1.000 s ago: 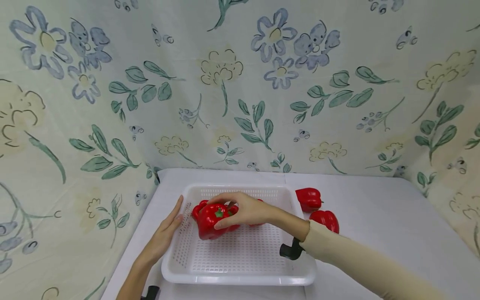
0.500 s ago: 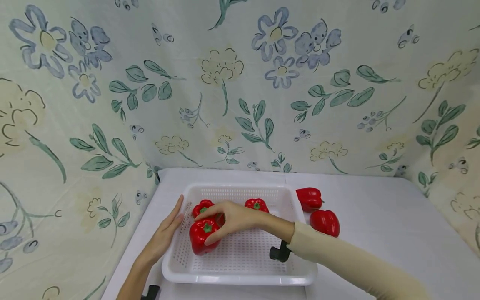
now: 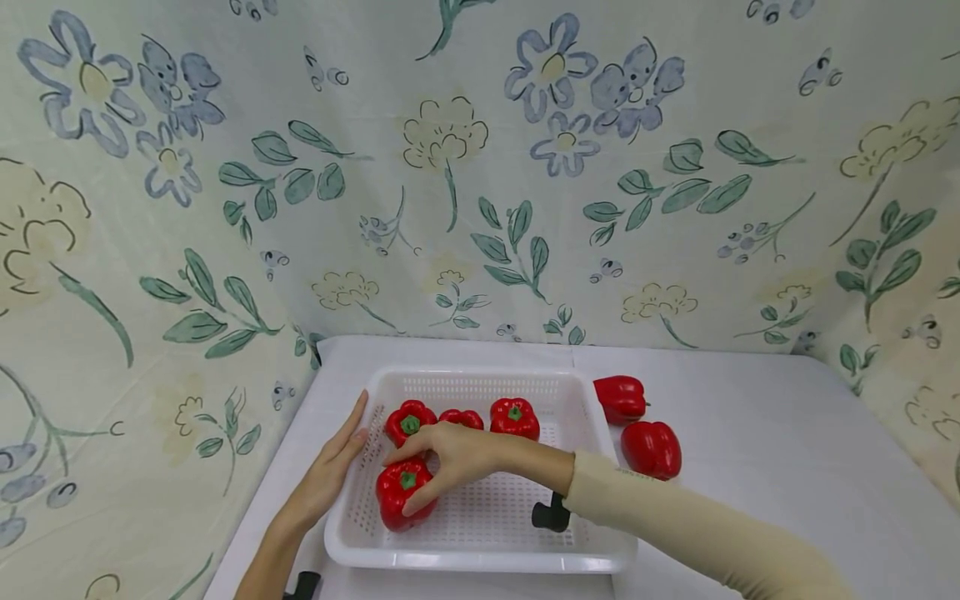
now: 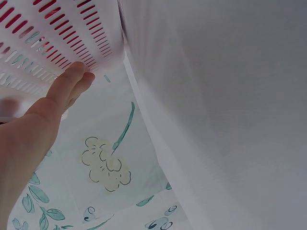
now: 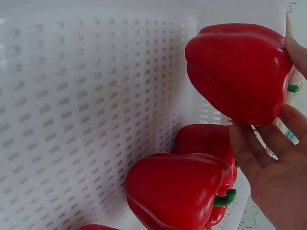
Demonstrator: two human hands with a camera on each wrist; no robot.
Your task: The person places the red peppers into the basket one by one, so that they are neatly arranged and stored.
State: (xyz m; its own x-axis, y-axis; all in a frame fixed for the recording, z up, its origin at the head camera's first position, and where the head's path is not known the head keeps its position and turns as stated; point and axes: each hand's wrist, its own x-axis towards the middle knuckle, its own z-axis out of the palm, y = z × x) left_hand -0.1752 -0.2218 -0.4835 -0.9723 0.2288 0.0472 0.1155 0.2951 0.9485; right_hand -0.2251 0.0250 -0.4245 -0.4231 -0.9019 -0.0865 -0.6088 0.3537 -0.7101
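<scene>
My right hand (image 3: 456, 457) grips a red bell pepper (image 3: 401, 498) over the front left part of a white perforated plastic basket (image 3: 480, 561). Fingers and thumb span the pepper's stem end in the right wrist view, where the pepper (image 5: 237, 72) has its green stem towards the palm. Whether its underside touches the basket floor is hard to tell. Behind it, inside the basket, are a red pepper (image 3: 409, 419) at back left, another (image 3: 461, 418) partly hidden by my hand, and a third (image 3: 514, 417). With fingers extended, my left hand (image 3: 327, 471) rests against the basket's left side.
Two more red bell peppers, one farther back (image 3: 621, 398) and one nearer (image 3: 651, 450), lie on the white table (image 3: 765, 467) just right of the basket. A flower-patterned cloth (image 3: 480, 250) hangs behind the table and along its left side.
The right hand has carried its pepper left and towards the front of the basket, uncovering the peppers at the back. The left hand keeps its place on the basket's side.
</scene>
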